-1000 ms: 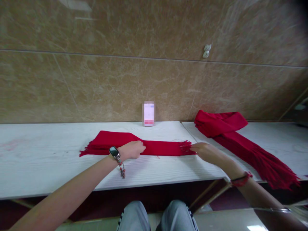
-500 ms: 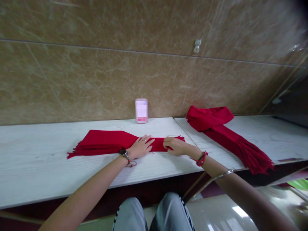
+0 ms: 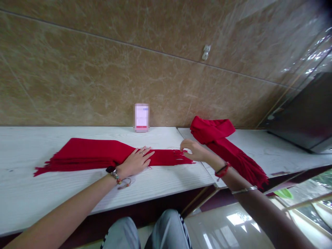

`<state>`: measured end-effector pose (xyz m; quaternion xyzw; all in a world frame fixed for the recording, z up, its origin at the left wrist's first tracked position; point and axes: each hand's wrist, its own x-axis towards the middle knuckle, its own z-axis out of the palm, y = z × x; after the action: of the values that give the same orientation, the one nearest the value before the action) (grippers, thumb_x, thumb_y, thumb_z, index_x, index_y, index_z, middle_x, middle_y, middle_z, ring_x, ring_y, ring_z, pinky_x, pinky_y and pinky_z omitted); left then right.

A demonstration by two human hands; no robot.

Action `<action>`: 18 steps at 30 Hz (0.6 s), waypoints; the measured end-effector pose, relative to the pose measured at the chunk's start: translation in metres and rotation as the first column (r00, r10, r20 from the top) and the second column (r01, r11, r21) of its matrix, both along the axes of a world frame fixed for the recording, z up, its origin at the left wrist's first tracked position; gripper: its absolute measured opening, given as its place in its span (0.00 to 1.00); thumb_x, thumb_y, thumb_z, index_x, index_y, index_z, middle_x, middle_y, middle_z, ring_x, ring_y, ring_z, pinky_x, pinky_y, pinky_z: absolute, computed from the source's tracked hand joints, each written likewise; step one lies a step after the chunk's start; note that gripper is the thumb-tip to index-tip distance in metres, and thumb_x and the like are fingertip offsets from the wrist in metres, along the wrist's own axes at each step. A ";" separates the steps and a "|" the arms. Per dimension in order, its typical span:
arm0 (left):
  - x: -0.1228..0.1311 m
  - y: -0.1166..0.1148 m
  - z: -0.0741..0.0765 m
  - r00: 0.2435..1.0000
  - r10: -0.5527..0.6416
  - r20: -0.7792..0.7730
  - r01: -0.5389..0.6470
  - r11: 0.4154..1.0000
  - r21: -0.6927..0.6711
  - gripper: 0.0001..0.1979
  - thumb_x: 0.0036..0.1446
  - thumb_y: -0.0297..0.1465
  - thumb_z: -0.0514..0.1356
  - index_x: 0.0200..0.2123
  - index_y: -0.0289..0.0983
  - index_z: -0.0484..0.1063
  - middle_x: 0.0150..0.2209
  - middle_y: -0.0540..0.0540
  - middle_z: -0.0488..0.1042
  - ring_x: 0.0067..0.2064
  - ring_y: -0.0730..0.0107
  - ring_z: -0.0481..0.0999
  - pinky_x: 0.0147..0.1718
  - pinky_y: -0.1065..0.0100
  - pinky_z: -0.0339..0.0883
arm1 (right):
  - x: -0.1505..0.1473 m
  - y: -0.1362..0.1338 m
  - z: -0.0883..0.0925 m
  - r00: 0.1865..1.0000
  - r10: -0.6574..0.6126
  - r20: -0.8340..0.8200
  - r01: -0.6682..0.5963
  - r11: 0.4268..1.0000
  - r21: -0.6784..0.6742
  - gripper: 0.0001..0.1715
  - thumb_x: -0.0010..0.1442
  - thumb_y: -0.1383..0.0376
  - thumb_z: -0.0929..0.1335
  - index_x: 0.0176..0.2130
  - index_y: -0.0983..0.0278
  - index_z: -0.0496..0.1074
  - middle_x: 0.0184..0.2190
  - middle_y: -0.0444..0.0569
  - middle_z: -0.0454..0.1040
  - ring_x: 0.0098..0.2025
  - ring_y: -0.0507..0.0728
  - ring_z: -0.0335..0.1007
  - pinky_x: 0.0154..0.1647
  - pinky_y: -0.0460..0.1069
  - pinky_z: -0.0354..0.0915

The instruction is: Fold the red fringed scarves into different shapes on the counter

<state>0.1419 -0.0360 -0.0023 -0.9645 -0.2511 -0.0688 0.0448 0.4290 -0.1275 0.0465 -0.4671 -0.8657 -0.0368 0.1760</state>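
From where I stand, the person sits at a white wood-grain bench point(image 3: 166, 181) with a long red fringed cloth scarf point(image 3: 88, 152) laid out along it, close in front of the knees. The scarf is broad and layered toward the person's left, where one fringe spreads out, and narrows to a straight strip toward the right, ending in a second fringe just short of the seam in the bench top. The left hand point(image 3: 137, 162) lies on the narrowing part, its grip open, palm down and fingers spread, a ring on one of them. The right hand point(image 3: 195, 150) is curled above the right-hand fringe, with a gap showing between thumb and forefinger; whether its grip has hold of any strands, I cannot tell. A dark-faced watch point(image 3: 111, 169) sits on the left wrist, and a red cord bracelet point(image 3: 223, 170) on the right. Beyond the right hand, past the seam, a second red fringed scarf point(image 3: 233, 152) lies looped at its far end, its fringe reaching the front edge. A small upright pale pink-and-white panel point(image 3: 141, 118), its face blurred, stands by the brown marbled wall point(image 3: 103, 76), behind the first scarf.
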 end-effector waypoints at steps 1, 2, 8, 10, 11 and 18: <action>0.000 0.001 -0.001 1.000 -0.003 0.008 0.003 1.000 0.004 0.22 0.63 0.34 0.44 0.60 0.41 0.55 0.62 0.44 0.52 0.62 0.60 0.51 0.57 0.58 0.46 | -0.010 0.009 -0.003 1.000 0.015 0.018 -0.014 1.000 -0.025 0.09 0.48 0.74 0.62 0.30 0.65 0.68 0.31 0.50 0.70 0.37 0.55 0.64 0.40 0.49 0.61; 0.000 0.001 -0.002 1.000 -0.004 0.015 0.004 1.000 0.006 0.22 0.63 0.34 0.44 0.60 0.41 0.55 0.62 0.44 0.52 0.62 0.60 0.51 0.57 0.58 0.47 | -0.018 0.017 -0.006 0.998 0.031 0.061 -0.027 0.998 -0.065 0.09 0.47 0.75 0.62 0.29 0.65 0.68 0.29 0.49 0.70 0.35 0.55 0.64 0.39 0.48 0.61; 0.000 0.002 -0.002 0.999 0.000 0.032 0.000 1.000 -0.013 0.22 0.63 0.34 0.44 0.60 0.42 0.56 0.62 0.45 0.54 0.62 0.61 0.53 0.56 0.57 0.48 | 0.013 0.008 -0.023 0.955 -0.097 0.282 0.149 0.975 -0.168 0.11 0.47 0.74 0.61 0.30 0.65 0.69 0.30 0.50 0.72 0.32 0.54 0.65 0.34 0.47 0.59; 0.001 0.002 -0.002 0.999 -0.006 0.046 0.006 1.000 -0.014 0.22 0.63 0.34 0.45 0.59 0.41 0.56 0.62 0.44 0.54 0.62 0.60 0.53 0.56 0.56 0.48 | 0.041 -0.009 -0.021 0.931 -0.150 0.333 0.216 0.962 -0.169 0.10 0.47 0.74 0.61 0.28 0.65 0.69 0.29 0.50 0.72 0.31 0.54 0.66 0.33 0.47 0.59; 0.001 0.002 -0.002 0.998 -0.007 0.056 0.008 1.000 -0.014 0.22 0.63 0.34 0.45 0.59 0.41 0.56 0.61 0.44 0.55 0.61 0.59 0.53 0.56 0.56 0.49 | 0.052 -0.016 -0.018 0.927 -0.182 0.328 0.243 0.958 -0.155 0.10 0.47 0.74 0.61 0.27 0.65 0.69 0.28 0.49 0.71 0.31 0.54 0.66 0.33 0.47 0.60; 0.000 0.003 -0.007 0.993 -0.014 0.120 0.016 1.000 -0.012 0.21 0.62 0.34 0.46 0.58 0.41 0.59 0.60 0.43 0.57 0.61 0.61 0.54 0.57 0.56 0.49 | 0.011 0.008 -0.006 0.990 -0.132 0.040 0.131 0.991 0.015 0.12 0.48 0.74 0.61 0.32 0.64 0.70 0.32 0.50 0.71 0.37 0.55 0.66 0.40 0.49 0.62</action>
<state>0.1418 -0.0326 -0.0096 -0.9607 -0.2464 -0.1254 0.0228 0.4398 -0.1195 0.0405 -0.5212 -0.8362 -0.0633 0.1584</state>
